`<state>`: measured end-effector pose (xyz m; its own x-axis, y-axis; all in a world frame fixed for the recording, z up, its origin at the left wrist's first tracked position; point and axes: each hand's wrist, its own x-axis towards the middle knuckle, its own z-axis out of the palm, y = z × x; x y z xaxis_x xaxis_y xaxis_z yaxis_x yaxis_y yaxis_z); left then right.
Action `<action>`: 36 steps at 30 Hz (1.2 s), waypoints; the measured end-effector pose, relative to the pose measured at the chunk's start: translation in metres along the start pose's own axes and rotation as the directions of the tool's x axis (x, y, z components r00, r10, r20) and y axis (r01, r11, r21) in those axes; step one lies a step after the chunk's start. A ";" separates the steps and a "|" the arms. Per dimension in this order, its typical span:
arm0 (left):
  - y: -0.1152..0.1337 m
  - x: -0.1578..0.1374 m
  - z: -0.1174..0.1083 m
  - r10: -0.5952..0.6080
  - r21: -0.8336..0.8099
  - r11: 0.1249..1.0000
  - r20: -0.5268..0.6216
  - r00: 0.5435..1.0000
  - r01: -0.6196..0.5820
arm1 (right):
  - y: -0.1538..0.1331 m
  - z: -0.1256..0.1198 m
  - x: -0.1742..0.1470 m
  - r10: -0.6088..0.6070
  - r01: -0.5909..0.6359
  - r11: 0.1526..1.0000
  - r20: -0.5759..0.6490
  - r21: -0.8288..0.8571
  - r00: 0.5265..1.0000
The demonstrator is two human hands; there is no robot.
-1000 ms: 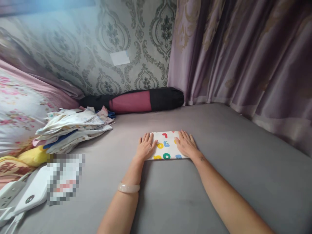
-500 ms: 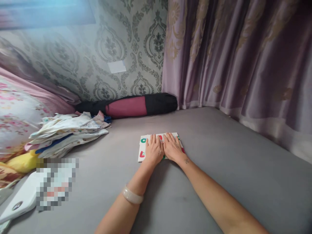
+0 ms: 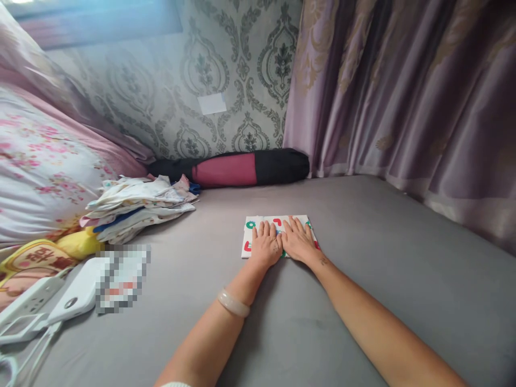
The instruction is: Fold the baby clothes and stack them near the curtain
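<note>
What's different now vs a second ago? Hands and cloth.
Left hand moved right and right hand left, from the printed cloth's side edges to near its middle, uncovering prints at both sides. No new grasp. Unchanged: palms down on cloth; clothes pile, black-and-maroon roll.

Matt folded cloth (image 3: 278,222), smooth matt bedsheet (image 3: 387,263), glossy satiny curtain (image 3: 363,102)

Two bare hands, so one left hand (image 3: 267,244) and one right hand (image 3: 297,238). Just one flat, white, colourfully printed cloth bundle (image 3: 278,221), one pale glossy bangle (image 3: 234,303), one long black-and-maroon fabric roll (image 3: 226,170) far side, one white rectangular card (image 3: 212,104), one white power strip (image 3: 33,297) near left. One mixed clothes heap (image 3: 141,196), tbh can't tell how many pieces.
</note>
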<state>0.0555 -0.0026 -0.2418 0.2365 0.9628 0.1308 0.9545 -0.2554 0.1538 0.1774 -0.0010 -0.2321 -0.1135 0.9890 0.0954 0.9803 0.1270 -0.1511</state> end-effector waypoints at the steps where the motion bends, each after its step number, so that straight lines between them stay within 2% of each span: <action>1: 0.000 0.000 0.000 0.001 -0.011 1.000 -0.001 1.000 -0.001 | 0.000 -0.001 0.001 0.003 -0.003 1.000 0.020 0.003 1.000; 6: -0.001 0.003 -0.010 -0.038 -0.089 0.996 -0.067 0.997 0.032 | -0.009 -0.013 0.005 0.035 -0.037 0.999 0.059 0.032 0.998; 11: -0.014 0.007 -0.015 -0.134 -0.101 0.988 -0.198 0.971 0.116 | -0.024 -0.009 0.011 -0.030 0.028 0.997 0.024 0.067 0.999; 18: -0.033 0.011 0.005 -0.152 -0.083 0.986 -0.074 0.986 0.146 | -0.025 0.010 0.016 -0.008 0.006 0.998 0.046 0.058 0.999; 24: -0.032 0.012 -0.004 -0.173 -0.196 0.970 -0.132 0.976 0.146 | -0.029 0.002 0.015 -0.001 -0.002 0.999 0.062 0.048 0.998; 31: -0.055 0.025 -0.012 -0.344 -0.542 0.827 -0.277 0.897 0.150 | -0.049 -0.001 0.020 -0.049 0.048 0.997 0.022 0.058 0.999; 36: -0.075 0.032 -0.009 -0.476 -0.734 0.664 -0.272 0.836 0.140 | -0.052 0.006 0.020 -0.024 0.019 0.997 0.073 0.073 0.997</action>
<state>-0.0099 0.0464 -0.2404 -0.3063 0.9027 0.3020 0.5336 -0.0999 0.8398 0.1229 0.0130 -0.2282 -0.1483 0.9886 0.0274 0.9637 0.1507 -0.2203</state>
